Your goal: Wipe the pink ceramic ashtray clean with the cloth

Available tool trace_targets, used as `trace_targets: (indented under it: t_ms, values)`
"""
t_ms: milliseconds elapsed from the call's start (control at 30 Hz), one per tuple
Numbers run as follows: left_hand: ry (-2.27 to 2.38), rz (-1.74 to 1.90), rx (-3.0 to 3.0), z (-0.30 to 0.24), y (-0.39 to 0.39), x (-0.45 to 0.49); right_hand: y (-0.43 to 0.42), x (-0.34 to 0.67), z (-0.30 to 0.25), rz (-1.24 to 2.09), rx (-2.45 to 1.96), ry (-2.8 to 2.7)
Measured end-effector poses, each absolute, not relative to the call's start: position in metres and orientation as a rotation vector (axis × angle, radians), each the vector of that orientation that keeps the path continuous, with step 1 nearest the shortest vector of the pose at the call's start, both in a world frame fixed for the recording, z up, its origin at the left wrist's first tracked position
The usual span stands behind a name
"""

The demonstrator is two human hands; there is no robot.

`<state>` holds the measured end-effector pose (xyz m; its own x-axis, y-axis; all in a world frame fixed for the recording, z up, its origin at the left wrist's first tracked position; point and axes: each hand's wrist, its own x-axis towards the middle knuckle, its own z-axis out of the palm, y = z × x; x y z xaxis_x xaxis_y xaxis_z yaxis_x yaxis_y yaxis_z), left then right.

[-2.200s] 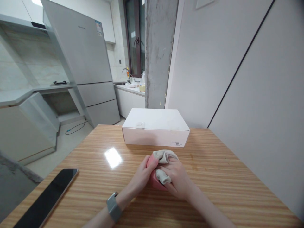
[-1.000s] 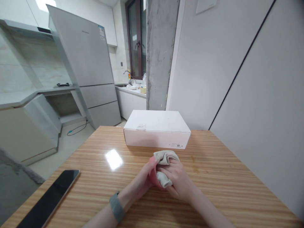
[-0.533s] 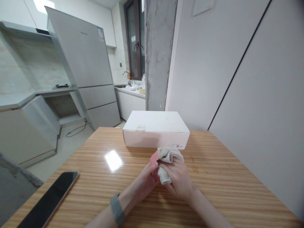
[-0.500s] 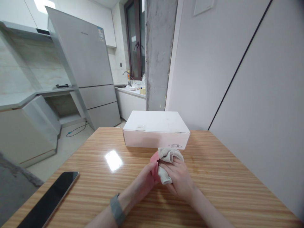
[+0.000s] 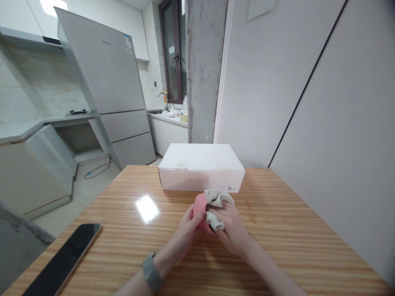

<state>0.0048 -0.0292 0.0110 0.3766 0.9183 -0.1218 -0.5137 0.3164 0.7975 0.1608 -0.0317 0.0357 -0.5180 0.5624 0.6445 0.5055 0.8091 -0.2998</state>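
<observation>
Both my hands meet over the middle of the wooden table (image 5: 293, 246). My left hand (image 5: 185, 232), with a grey watch on its wrist, grips a small pink object (image 5: 200, 205) from the left. My right hand (image 5: 233, 228) presses a crumpled beige cloth (image 5: 216, 201) against the pink object's right side and top. The cloth covers part of the pink object, so its full shape is hidden. A closed white cardboard box (image 5: 200, 166) lies just beyond my hands.
A dark phone (image 5: 61, 261) lies face up near the table's left front edge. A grey wall runs along the right of the table. Beyond stand a concrete pillar (image 5: 203, 70), a tall fridge (image 5: 108, 82) and a kitchen counter with a sink.
The pink object has been tilted up, showing more of it above my left fingers. The cloth in my right hand has shifted slightly along it. The box and phone have stayed put.
</observation>
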Motion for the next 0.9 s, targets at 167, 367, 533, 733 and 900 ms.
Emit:
trace_targets:
  t_ms: [167,367,533,733,900]
  values:
    - [0.73,1.058,0.798,0.009,-0.025,0.001,-0.033,0.16,0.035,0.615,-0.792,-1.927]
    - [0.658,1.076,0.625,0.012,-0.018,-0.006,-0.003,0.186,0.027,1.06,-0.919,-0.686]
    - [0.62,1.0,0.484,0.013,-0.012,-0.009,0.005,0.2,0.037,1.225,-0.871,-0.485]
    - [0.498,0.929,0.416,0.011,-0.015,-0.006,-0.02,0.179,0.039,1.741,-0.786,-0.628]
    - [0.559,0.964,0.39,0.01,-0.017,-0.003,-0.024,0.163,0.029,1.693,-0.895,-0.719]
